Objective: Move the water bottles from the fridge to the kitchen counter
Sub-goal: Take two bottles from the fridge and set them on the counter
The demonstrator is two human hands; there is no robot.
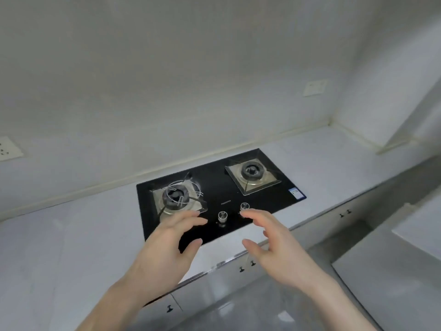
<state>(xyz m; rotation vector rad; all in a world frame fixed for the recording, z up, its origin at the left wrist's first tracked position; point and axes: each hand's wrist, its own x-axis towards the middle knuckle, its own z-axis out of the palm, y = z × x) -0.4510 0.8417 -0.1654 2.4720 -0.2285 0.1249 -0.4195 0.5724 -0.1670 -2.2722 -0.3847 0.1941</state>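
Observation:
Both hands are raised in front of me over the pale kitchen counter [59,240]. My left hand [164,247] hovers above the front left corner of a black gas hob, fingers loosely spread and holding nothing. A little to the right, my right hand [279,249] is held the same way, empty, above the counter's front edge. No water bottle and no fridge are in view.
The black glass hob [214,187] is set into the counter, with two burners and two silver knobs [222,216] near its front. White cabinet doors with small dark handles [241,268] run below. A wall socket [9,148] is at the left, and a grey surface [386,278] at lower right.

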